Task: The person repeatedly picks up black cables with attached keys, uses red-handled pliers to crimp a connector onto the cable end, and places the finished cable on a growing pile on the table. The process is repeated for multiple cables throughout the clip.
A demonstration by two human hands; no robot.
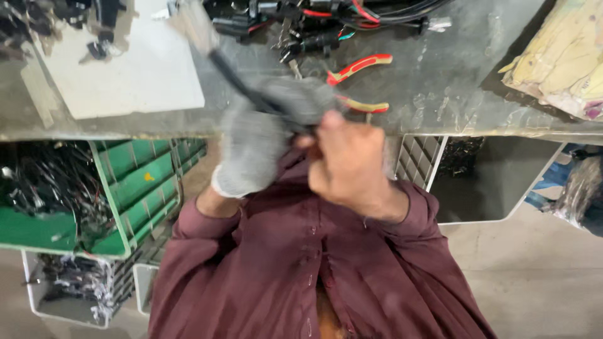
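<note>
I count one black cable (235, 78) gripped in the gloved left hand (254, 147); bare right hand (345, 160) pinches its end (blurred, probably). Two red-handled pliers (358, 66) lie beyond.

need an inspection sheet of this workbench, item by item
surface: grey, stained bench top with a pale board lying on it.
job's things: black cable runs from the hands up toward the bench; blurred by motion.
clutter: red-and-yellow handled pliers on the bench, yellowish rags at the far corner.
grippers: left hand in a grey knit glove, wrapped round the cable; right hand bare, its fingers pinching at the cable's end.
cables: tangle of black and red wires along the bench's back edge.
surroundings: green crate holding black wire parts, white bins beside and below, concrete floor.
</note>
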